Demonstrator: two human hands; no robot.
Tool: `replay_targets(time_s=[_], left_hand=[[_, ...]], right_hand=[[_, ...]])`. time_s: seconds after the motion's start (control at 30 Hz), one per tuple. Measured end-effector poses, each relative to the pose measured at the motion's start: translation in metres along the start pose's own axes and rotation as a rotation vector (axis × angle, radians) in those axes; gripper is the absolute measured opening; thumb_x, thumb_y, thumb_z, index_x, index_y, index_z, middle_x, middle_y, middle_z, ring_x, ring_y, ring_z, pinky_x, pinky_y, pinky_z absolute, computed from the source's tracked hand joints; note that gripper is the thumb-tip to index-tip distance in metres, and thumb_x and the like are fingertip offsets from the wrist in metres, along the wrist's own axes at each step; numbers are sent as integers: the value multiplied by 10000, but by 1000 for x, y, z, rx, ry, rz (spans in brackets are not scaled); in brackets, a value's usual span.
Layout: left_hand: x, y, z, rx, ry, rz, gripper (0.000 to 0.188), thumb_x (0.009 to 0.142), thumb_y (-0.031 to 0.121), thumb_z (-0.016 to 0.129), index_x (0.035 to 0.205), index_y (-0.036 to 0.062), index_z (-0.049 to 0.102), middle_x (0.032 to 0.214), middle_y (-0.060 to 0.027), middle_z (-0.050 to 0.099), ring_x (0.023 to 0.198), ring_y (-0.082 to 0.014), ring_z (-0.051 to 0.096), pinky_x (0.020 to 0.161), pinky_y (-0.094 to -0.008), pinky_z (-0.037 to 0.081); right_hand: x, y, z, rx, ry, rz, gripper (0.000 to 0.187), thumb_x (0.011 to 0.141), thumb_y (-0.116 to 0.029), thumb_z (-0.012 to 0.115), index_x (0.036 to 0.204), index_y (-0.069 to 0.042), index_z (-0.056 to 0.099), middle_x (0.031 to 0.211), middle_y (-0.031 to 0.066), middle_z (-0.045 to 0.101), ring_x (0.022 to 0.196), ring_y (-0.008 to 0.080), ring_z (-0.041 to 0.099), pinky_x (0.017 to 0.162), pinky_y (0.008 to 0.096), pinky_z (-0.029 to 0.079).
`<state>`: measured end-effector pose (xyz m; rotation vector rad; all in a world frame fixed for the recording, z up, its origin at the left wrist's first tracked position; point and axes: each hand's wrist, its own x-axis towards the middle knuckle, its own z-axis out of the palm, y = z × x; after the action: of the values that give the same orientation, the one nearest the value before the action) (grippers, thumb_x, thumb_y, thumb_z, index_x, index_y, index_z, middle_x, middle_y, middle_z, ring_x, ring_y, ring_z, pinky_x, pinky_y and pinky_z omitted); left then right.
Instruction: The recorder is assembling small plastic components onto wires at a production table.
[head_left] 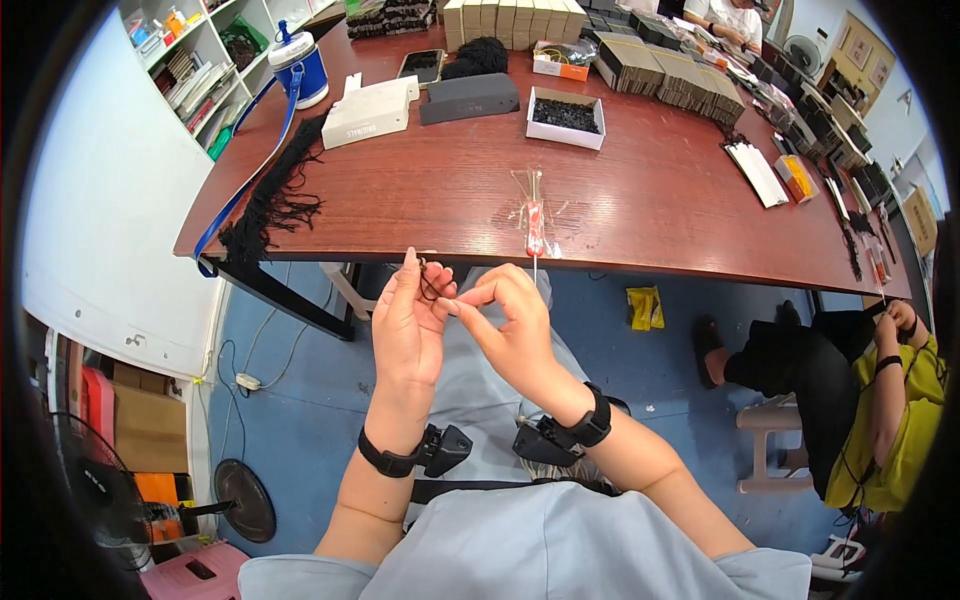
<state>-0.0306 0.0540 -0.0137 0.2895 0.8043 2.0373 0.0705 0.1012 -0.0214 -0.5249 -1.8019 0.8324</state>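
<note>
Just off the table's near edge, my left hand (408, 330) is raised palm inward with its fingers curled round a thin black cord (430, 291). My right hand (518, 335) meets it, thumb and forefinger pinched on the cord by the left fingertips. The cord's far ends are hidden among the fingers. Right ahead, a screwdriver-like tool (534, 228) with a red and clear handle lies on the table under what looks like clear tape. Its thin metal shaft sticks out over the edge toward me.
On the table (420, 200) lie black cords (275, 195), a white folded card (370, 118), a dark card (470, 100) and a white box (565, 139) of small black pieces. Stacked cards (515, 25) line the back. A co-worker in yellow (895, 430) sits at the right.
</note>
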Motion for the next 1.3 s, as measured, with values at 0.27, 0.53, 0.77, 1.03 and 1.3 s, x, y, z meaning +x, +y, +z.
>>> replay_targets(time_s=[0.27, 0.53, 0.77, 1.03, 1.3], left_hand=[[-19, 3, 18, 104, -398, -159, 184, 870, 182, 461, 731, 65, 428, 652, -71, 518, 422, -40, 351, 385, -153, 262], [-27, -4, 31, 98, -586, -277, 151, 871, 170, 456, 771, 57, 444, 693, -109, 553, 434, -42, 368, 399, -147, 278], [-31, -6, 50, 275, -207, 18, 153, 861, 172, 473, 851, 24, 509, 920, -120, 584, 770, -121, 530, 509, -205, 421], [-37, -13, 62, 419, -209, 257, 145, 864, 149, 462, 805, 23, 502, 769, -80, 590, 648, -100, 567, 523, -230, 479], [-36, -13, 60, 424, -242, 310, 107, 848, 93, 486, 814, -8, 501, 793, -108, 598, 684, -106, 575, 554, -225, 495]], right_hand=[[13, -12, -51, 582, -129, 442, 171, 808, -156, 560, 890, -9, 586, 832, 17, 567, 772, 69, 501, 698, 225, 405], [13, -20, -61, 844, -164, 548, 150, 801, -89, 562, 910, 12, 586, 870, 68, 584, 747, 77, 536, 680, 212, 437], [9, -21, -70, 311, 53, 157, 105, 721, -32, 623, 823, -28, 648, 722, 20, 542, 648, 74, 481, 568, 202, 387], [14, -31, -70, 189, 69, 4, 199, 691, -13, 632, 886, -46, 649, 730, 28, 547, 640, 84, 493, 521, 191, 389], [19, -37, -67, 170, 83, -30, 194, 694, 3, 624, 882, -37, 646, 736, 47, 552, 636, 92, 509, 535, 196, 412]])
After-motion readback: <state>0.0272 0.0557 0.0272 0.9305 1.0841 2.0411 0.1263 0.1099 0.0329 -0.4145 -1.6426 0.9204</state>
